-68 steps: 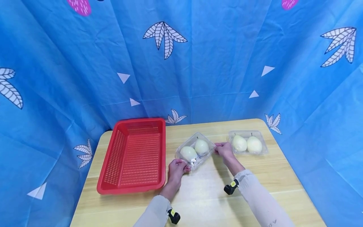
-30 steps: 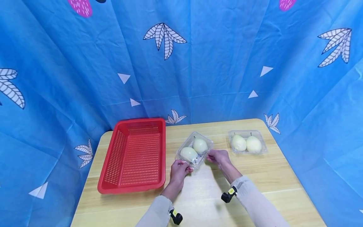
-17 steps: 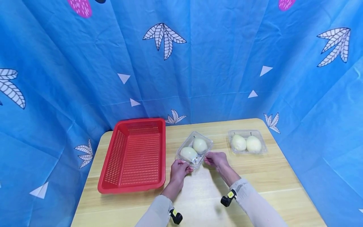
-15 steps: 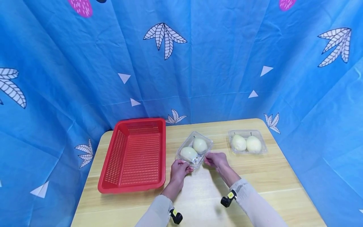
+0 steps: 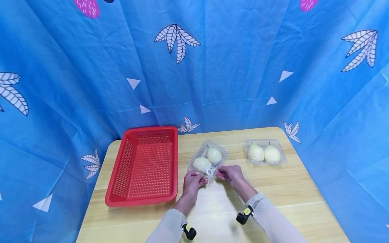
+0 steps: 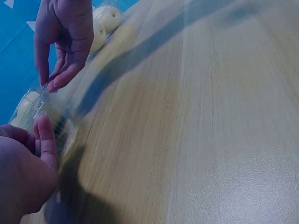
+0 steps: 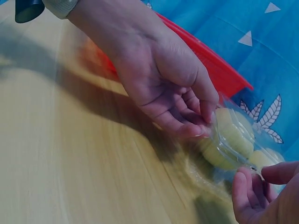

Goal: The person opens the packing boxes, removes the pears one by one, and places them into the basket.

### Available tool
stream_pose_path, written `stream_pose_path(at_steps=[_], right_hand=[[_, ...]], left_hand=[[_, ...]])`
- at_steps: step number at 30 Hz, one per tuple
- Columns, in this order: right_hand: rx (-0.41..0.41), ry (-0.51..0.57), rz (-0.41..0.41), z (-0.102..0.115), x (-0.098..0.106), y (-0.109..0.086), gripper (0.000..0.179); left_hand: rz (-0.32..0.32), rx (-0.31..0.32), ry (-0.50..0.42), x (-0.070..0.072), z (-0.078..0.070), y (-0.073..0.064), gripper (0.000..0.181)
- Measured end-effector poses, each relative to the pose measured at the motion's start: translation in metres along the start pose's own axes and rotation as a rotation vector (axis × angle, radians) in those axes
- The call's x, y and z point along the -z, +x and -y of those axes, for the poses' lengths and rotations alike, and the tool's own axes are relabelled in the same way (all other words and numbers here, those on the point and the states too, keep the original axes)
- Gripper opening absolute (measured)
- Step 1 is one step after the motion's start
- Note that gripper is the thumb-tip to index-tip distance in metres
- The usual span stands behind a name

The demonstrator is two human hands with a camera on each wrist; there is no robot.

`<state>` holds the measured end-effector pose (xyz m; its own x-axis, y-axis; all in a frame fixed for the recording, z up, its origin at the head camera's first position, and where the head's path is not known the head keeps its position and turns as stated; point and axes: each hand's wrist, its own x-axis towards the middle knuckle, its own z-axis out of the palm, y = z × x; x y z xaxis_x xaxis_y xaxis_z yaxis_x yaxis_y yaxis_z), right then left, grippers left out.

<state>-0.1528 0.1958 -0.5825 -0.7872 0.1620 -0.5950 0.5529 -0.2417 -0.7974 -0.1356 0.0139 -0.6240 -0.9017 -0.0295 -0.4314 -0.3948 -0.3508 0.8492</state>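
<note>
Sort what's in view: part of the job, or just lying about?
Job in hand:
middle clear box
two pears inside it
left hand, pinching the box edge
right hand, likewise

Lying about, untouched now (could matter later):
red basket
second clear box, at right, with its own pears

Backdrop: blue curtain

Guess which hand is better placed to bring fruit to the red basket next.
Probably the left hand: it is beside the red basket, while the right hand is farther off. Both pinch the edge of the clear box, so the left would have to let go.
</note>
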Motion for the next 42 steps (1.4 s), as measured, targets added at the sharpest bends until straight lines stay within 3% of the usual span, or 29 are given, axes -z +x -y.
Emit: stream_pose_path(at_steps=[11, 19, 33, 42], right_hand=[[-0.009, -0.015, 0.026, -0.0029, -0.0039, -0.0026, 0.024], [-0.029, -0.041, 0.098, -0.0040, -0.0038, -0.0010, 0.021], [0.046, -0.089, 0.143, -0.0016, -0.0048, -0.0016, 0.018], [0.075, -0.153, 0.138, 0.0009, -0.0064, -0.0023, 0.014]], left_hand=[[-0.004, 0.011, -0.017, -0.0011, 0.0000, 0.0003, 0.019], [0.016, 0.012, -0.019, 0.0008, 0.0001, -0.0008, 0.018], [0.084, 0.040, -0.084, 0.0051, 0.0012, 0.0047, 0.019], [0.077, 0.051, -0.068, 0.0035, 0.0007, 0.0035, 0.019]])
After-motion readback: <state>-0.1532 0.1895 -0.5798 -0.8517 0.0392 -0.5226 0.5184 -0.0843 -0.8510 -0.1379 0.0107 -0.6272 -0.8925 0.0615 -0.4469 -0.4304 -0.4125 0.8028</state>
